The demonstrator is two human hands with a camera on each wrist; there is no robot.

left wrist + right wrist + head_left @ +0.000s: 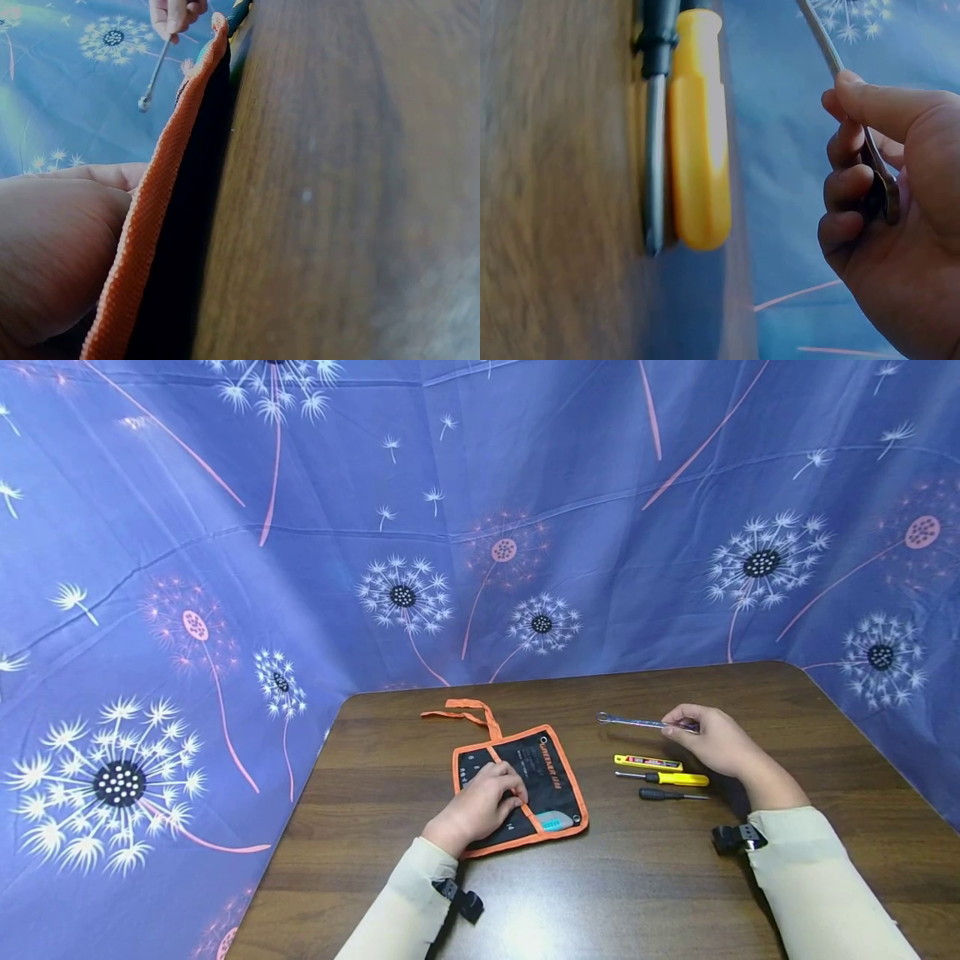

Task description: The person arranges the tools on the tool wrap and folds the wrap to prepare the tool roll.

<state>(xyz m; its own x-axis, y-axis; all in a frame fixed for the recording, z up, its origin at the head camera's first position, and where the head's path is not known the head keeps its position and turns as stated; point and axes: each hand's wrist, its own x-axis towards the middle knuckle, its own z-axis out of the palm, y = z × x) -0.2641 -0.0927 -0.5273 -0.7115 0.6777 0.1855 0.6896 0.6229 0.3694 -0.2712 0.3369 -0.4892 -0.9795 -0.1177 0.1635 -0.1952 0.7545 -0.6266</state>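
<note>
A black tool pouch (pixel 491 842) with orange trim lies flat on the table, its orange ties (pixel 472 704) spread at the back. My left hand (pixel 483 802) is on it, with bent fingers and thumb pinching the orange pocket edge; the fingertips are partly hidden. A teal-handled tool (pixel 555 821) sits in the pouch's pocket near the right front corner. Above the table to the right, my right hand (pixel 708 739) grips a silver combination wrench (pixel 637 721). Its ring end points left, and the other end lies against the palm (pixel 891 202).
On the table in front of my right hand lie a flat yellow item with a printed label (pixel 648 763), a yellow-handled screwdriver (pixel 678 778) and a black screwdriver (pixel 667 794). A blue dandelion-print cloth (pixel 480 468) hangs behind the table (pixel 360 827).
</note>
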